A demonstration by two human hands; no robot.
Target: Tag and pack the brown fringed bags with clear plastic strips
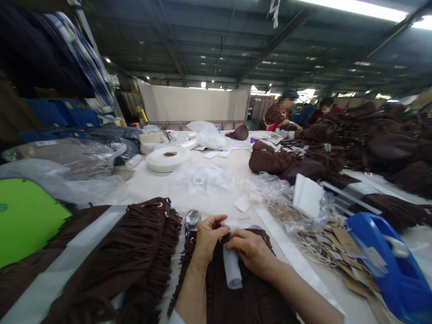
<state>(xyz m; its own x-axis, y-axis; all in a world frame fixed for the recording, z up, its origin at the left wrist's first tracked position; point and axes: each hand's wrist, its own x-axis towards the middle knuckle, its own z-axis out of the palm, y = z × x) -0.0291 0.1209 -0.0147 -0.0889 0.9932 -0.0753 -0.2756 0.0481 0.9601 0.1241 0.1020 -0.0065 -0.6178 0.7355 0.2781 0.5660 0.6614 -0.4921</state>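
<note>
A dark brown fringed bag (249, 299) with metal eyelets lies directly before me on the table. My left hand (209, 236) is closed at its top edge, thumb and forefinger pinching a thin white wrapping sheet (238, 222). Beside it, my right hand (253, 252) has its fingers curled onto the upper end of a rolled white foam wrap (232, 270), which hangs down over the bag's front. What lies under the fingertips is partly hidden. Just beyond the left hand sits a clear roll of tape (192, 219).
More fringed brown bags (135, 243) lie at left, by a green board (27, 220). A blue tape dispenser (388, 265) and paper tags (347, 252) are at right. Beyond are a white roll (168, 159), plastic bags (202, 175) and piled brown bags (371, 139). Two people sit farther back.
</note>
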